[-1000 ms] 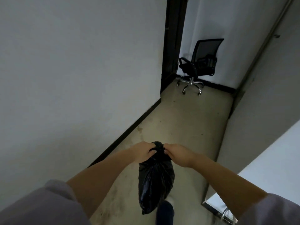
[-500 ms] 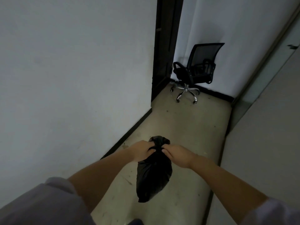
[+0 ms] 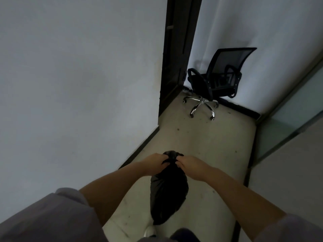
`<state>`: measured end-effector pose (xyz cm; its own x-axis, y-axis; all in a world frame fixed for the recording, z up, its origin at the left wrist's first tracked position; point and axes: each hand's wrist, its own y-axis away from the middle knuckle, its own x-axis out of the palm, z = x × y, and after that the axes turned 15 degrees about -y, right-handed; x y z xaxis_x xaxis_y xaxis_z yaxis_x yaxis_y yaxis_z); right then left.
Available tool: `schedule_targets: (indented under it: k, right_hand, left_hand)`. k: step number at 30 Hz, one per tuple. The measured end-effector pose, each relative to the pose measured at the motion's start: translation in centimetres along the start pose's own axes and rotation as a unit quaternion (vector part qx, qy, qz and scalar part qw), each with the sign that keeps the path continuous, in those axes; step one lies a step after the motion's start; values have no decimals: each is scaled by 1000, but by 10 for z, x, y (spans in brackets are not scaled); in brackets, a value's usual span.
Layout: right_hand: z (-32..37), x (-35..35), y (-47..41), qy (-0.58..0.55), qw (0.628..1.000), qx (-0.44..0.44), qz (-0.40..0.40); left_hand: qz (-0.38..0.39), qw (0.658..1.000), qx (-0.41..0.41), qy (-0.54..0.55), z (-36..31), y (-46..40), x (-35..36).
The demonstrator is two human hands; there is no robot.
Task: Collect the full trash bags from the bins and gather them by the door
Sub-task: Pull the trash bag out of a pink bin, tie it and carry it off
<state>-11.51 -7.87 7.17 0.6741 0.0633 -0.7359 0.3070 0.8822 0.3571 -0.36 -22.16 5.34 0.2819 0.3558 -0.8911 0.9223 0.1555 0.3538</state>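
A full black trash bag hangs in front of me above the corridor floor, its bunched neck up between my hands. My left hand grips the neck from the left side. From the right, my right hand pinches the same gathered top. The fingertips of both hands are buried in the folds of plastic. A dark door frame stands ahead on the left, at the end of the white wall.
A black mesh office chair on a chrome wheeled base stands at the corridor's far end, beside the door frame. White walls close in on both sides, with a glass panel on the right. My shoe shows at the bottom.
I have walked forward along the corridor, so the chair and door frame are closer. Both hands stay on the bag's neck, and the bag has swung slightly.
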Motion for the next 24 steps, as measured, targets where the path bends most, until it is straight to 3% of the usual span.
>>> schedule_targets:
  k: [9,16,18,20,22,24]
  right_hand:
    - [-38,-66,-155,-44,998,-5,54]
    - [-88,-64,-304,-48,991,-44,120]
    - [-106,-48,-350,-39,990,-44,128]
    - [-128,-25,-396,-38,991,-36,127]
    - [-153,2,-439,-38,991,-29,127]
    - [-178,27,-478,-39,992,-22,118]
  left_hand:
    - [-18,991,-103,86,70,-128,-42]
    - [113,979,-153,73,168,-243,-35]
    - [113,977,-172,59,207,-271,-24]
    - [81,976,-200,17,248,-301,-8]
    - [38,971,-204,-120,283,-326,8]
    - [11,943,-184,-277,318,-345,28]
